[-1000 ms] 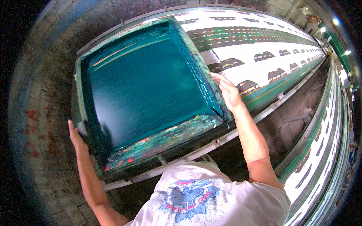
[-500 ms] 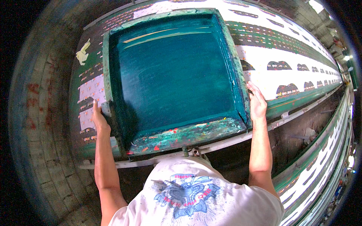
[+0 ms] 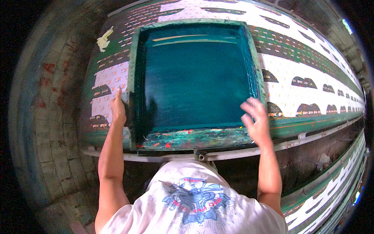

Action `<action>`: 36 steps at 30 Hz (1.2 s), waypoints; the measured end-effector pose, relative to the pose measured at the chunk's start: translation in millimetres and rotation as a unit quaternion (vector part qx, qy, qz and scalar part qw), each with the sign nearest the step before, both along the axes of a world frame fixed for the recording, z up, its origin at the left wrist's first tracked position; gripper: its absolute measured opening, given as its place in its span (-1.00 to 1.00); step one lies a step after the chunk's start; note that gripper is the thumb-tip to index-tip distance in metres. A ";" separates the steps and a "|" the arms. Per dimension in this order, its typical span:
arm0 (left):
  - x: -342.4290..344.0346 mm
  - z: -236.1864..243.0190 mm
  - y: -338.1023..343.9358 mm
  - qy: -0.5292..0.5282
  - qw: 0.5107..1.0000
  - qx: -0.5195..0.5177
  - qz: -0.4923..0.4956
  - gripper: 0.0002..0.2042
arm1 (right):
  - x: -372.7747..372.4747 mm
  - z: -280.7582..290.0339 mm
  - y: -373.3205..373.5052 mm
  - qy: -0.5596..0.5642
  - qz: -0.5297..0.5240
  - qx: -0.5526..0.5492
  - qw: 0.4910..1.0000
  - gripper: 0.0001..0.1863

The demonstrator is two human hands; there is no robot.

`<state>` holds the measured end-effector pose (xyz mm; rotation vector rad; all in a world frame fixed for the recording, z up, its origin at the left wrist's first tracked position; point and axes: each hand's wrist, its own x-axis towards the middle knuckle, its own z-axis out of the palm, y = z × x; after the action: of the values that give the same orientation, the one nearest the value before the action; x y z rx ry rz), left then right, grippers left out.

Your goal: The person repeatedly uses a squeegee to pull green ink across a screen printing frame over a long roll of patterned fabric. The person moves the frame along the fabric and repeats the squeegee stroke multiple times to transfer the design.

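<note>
A large screen printing frame (image 3: 255,58) with paint-stained green sides and a dark teal mesh (image 3: 194,78) lies flat before me. My left hand (image 3: 118,110) is at the outside of its left side, one digit pointing up along the edge and the other fingers partly hidden against it. My right hand (image 3: 258,121), blurred, hovers over the frame's near right corner with its fingers spread and holds nothing. Two pale strips (image 3: 181,39) run across the far end of the mesh. Red and yellow specks dot the near side.
Under the frame, a long printing table (image 3: 284,124) carries white printed fabric pieces (image 3: 286,74) with dark curved gaps. A crumpled yellowish scrap (image 3: 104,39) lies at its far left. A metal rail (image 3: 241,155) runs along the near edge. Another fabric-covered table (image 3: 331,191) stands at right.
My right hand has come off the frame's right side and moved left over its corner, fingers spreading. My left hand stays at the left side. The whole view has shifted a little.
</note>
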<state>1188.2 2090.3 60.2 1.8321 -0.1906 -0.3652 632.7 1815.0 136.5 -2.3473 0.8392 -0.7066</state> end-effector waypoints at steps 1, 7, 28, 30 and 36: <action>1.5 -5.9 -2.9 0.016 0.999 0.040 0.016 -0.18 | 12.5 8.5 25.5 -0.002 0.084 0.024 0.996 -0.64; -31.5 15.5 -29.7 -0.008 0.993 0.110 0.042 -0.12 | 50.5 2.5 114.4 0.122 0.221 -0.078 0.964 -0.52; -34.2 18.3 -26.7 -0.077 0.992 0.088 -0.036 -0.37 | 129.1 29.0 151.8 0.323 0.164 -0.033 0.932 -0.39; -31.8 17.9 -26.2 -0.081 0.993 0.081 -0.043 -0.38 | 122.9 22.6 163.8 0.280 0.151 -0.069 0.946 -0.35; -30.0 9.3 -25.3 -0.104 0.993 0.036 -0.046 -0.40 | 127.9 -4.8 168.1 0.207 0.114 -0.155 0.959 -0.31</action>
<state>1158.2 2064.9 69.6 1.9374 -0.4105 -0.2471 760.6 1983.2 131.8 -2.8773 0.6385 -0.2623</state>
